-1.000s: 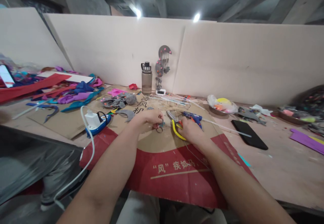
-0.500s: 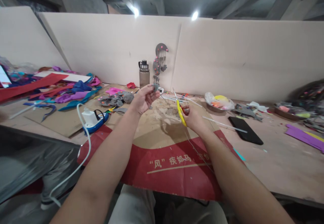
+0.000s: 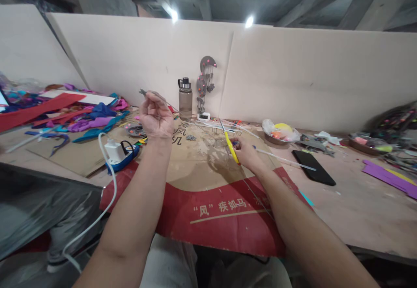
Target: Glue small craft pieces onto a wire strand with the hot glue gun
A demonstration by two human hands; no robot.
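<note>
My left hand (image 3: 157, 116) is raised over the left part of the cardboard, its fingers closed on a small grey piece (image 3: 143, 92) that sticks out at the fingertips. A thin strand runs from it to the right. My right hand (image 3: 244, 151) is closed around yellow-handled scissors (image 3: 231, 147), whose blades point up and away. Under both hands lies a brown and red cardboard sheet (image 3: 221, 227). A small grey scrap (image 3: 190, 137) rests on it between the hands.
A bottle (image 3: 185, 101) and a hanging grey moon ornament (image 3: 207, 64) are at the back. On the left are a power strip (image 3: 122, 162) and coloured cloth (image 3: 100, 112); on the right, a phone (image 3: 313, 167) and a bowl (image 3: 280, 138).
My left hand has moved left and slightly up with the grey piece, uncovering black lettering and the grey scrap. My right hand with the scissors has shifted slightly left.
</note>
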